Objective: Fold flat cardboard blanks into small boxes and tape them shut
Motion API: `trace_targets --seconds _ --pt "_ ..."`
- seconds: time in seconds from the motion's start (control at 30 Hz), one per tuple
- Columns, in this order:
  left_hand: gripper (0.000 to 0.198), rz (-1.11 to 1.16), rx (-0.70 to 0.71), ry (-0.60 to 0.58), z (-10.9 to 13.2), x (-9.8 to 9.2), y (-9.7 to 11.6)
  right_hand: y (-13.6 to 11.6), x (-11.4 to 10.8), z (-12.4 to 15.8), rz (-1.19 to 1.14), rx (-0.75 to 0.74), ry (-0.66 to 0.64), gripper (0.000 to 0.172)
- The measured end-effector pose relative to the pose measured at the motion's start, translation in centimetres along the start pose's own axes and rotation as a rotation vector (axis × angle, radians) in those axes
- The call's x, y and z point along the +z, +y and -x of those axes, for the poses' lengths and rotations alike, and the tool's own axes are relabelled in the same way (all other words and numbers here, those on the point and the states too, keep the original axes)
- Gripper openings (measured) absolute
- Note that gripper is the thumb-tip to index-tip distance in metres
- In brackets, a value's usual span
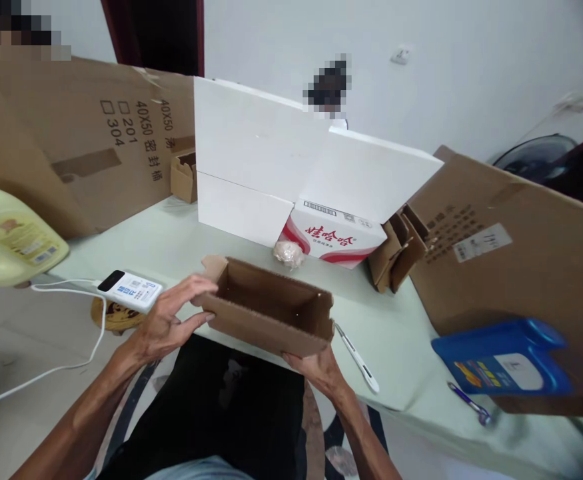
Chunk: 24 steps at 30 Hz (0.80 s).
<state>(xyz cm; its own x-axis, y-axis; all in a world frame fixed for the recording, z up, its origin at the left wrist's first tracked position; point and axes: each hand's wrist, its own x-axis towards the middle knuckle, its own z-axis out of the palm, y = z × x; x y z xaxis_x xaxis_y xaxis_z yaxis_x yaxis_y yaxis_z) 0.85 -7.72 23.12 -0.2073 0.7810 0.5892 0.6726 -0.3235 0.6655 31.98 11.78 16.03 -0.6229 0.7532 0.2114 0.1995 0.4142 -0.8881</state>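
I hold a small open brown cardboard box (271,313) over the near edge of the table (181,240). My left hand (168,320) grips its left end, thumb and fingers pinching the end flap. Under the box's right corner sits my right hand (316,370), fingers curled beneath it and holding it up. The box's open top faces up and away from me, and its inside looks empty.
A white power bank (131,290) with a cable lies left. Behind stand white foam boards (271,153), a red-and-white carton (334,237), folded small boxes (396,253) and big cardboard sheets (511,247). A white pen (358,360), a blue jug (504,357), a yellow jug (6,237) are near.
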Motion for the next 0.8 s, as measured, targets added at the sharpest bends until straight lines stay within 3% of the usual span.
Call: trace_targets --seconds 0.1,0.17,0.3,0.43,0.5,0.6,0.8 --pt "0.073 -0.01 -0.063 0.054 -0.4 -0.3 -0.3 -0.8 -0.8 -1.3 -0.148 0.079 0.051 0.102" --pt "0.084 -0.051 -0.073 -0.053 -0.3 -0.5 -0.7 -1.1 -1.7 -2.3 -0.296 0.185 0.064 0.089" --pt "0.108 -0.233 -0.061 -0.357 0.6 0.2 -1.9 -1.1 -3.1 -3.5 -0.578 0.548 -0.022 0.066" --pt "0.13 -0.358 0.082 -0.44 1.5 2.0 -2.9 -1.1 -3.3 -3.5 -0.626 0.714 -0.046 0.054" --pt "0.129 -0.346 0.163 -0.409 1.4 2.8 -2.9 -1.2 -3.1 -3.3 -0.604 0.731 -0.102 0.057" --pt "0.113 -0.279 0.221 -0.347 0.6 2.9 -2.3 -1.5 -3.0 -2.8 -0.599 0.73 -0.231 0.07" --pt "0.074 -0.148 0.061 -0.279 -1.0 1.4 0.0 -2.9 -3.6 -2.6 -0.692 0.745 -0.453 0.088"
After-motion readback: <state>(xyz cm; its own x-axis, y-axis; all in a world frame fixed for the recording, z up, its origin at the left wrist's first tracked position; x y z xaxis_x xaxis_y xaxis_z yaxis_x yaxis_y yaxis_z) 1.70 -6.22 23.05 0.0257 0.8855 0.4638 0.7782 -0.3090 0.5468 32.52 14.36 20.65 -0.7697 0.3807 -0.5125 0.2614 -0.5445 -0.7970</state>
